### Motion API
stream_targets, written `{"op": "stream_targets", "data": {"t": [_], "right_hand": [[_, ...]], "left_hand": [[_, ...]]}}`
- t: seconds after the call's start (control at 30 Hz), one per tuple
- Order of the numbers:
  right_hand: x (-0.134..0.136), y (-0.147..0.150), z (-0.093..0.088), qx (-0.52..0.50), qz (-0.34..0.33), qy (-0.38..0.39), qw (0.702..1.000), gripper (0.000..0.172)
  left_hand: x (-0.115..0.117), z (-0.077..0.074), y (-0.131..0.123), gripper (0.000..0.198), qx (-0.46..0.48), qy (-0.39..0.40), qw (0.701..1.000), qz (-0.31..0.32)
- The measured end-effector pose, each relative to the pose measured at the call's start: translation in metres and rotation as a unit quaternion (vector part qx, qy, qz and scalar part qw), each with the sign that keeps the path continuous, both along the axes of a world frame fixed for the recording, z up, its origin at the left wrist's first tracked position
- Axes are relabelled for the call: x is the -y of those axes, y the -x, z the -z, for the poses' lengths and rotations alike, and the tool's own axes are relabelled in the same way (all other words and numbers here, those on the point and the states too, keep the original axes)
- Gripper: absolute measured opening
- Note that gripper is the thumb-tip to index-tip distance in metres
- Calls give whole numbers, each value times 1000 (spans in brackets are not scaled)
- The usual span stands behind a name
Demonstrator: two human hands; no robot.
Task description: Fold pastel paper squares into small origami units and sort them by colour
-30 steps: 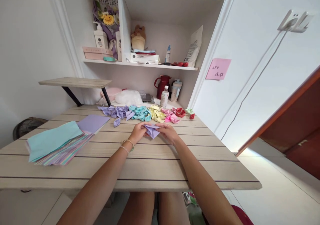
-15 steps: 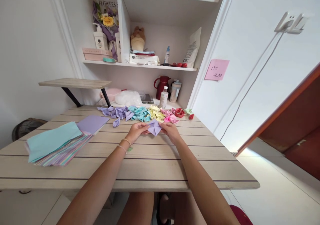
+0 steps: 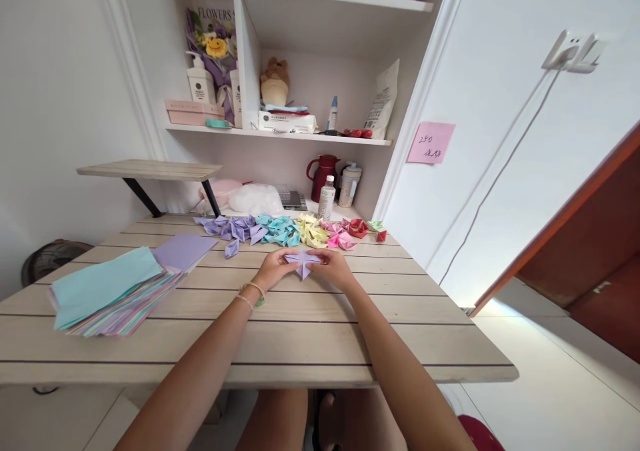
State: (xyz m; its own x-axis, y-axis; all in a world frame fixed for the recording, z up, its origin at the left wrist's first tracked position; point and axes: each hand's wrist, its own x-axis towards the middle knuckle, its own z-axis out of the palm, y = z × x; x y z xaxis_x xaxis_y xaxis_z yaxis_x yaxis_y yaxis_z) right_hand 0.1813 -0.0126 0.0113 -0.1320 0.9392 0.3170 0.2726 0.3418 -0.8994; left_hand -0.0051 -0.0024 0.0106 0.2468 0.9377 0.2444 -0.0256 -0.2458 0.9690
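A small purple folded paper piece (image 3: 302,262) lies between both hands over the middle of the wooden table (image 3: 300,331). My left hand (image 3: 273,269) pinches its left side and my right hand (image 3: 333,267) pinches its right side. Fingers of both hands are closed on the paper. Behind it runs a row of folded paper pieces (image 3: 290,229) sorted by colour: purple, teal, yellow, pink, red and green. A stack of coloured paper sheets (image 3: 117,284) lies to the left, teal and purple sheets on top.
White shelves (image 3: 280,134) at the back carry bottles, a box, a plush toy and scissors. A red kettle (image 3: 324,174), a small bottle (image 3: 327,197) and a cup stand behind the table. A pink note (image 3: 431,143) is stuck to the right wall. A side shelf (image 3: 150,169) juts out at left.
The purple piece was lifted and turned half a second ago, and is now lower again and pressed flatter between my hands. The camera tilted down slightly.
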Motion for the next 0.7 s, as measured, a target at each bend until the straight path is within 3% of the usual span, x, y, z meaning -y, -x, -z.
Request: {"op": "stream_targets", "data": {"t": [0.07, 0.2, 0.43, 0.7], "right_hand": [[1, 0, -1, 61, 6, -27, 998, 39], [1, 1, -2, 129, 16, -53, 990, 27], [4, 5, -4, 176, 32, -70, 981, 25], [14, 11, -7, 156, 12, -52, 986, 34]], "left_hand": [[-1, 3, 1, 41, -34, -29, 999, -12], [-5, 6, 4, 31, -85, -51, 994, -43], [0, 3, 1, 41, -5, 47, 998, 30], [-1, 8, -2, 38, -12, 30, 999, 20]]}}
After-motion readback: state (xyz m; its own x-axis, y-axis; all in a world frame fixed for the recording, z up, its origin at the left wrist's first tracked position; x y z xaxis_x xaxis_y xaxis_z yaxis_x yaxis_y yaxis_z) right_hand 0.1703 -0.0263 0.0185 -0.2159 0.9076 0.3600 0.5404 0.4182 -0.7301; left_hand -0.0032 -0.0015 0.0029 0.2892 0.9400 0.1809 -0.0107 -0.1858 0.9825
